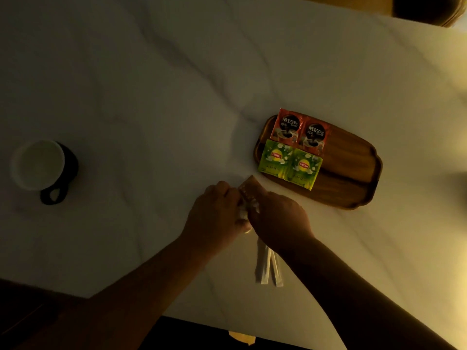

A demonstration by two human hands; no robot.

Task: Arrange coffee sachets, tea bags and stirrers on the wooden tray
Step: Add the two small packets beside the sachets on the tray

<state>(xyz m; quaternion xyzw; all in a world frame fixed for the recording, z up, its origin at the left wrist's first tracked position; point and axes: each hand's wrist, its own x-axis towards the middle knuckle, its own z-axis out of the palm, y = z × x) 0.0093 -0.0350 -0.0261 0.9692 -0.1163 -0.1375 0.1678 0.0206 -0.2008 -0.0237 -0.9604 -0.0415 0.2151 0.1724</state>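
An oval wooden tray lies on the white table, right of centre. Two red coffee sachets sit side by side on its left end, with two green tea bags below them. Just in front of the tray's near left corner, my left hand and my right hand meet around a small brown packet and some white wrapping. Both hands grip it. Two paper-wrapped stirrers lie on the table below my hands, partly hidden by my right wrist.
A black mug with a white inside stands at the far left, handle toward me. The near table edge runs across the bottom. A dark object sits at the top right corner.
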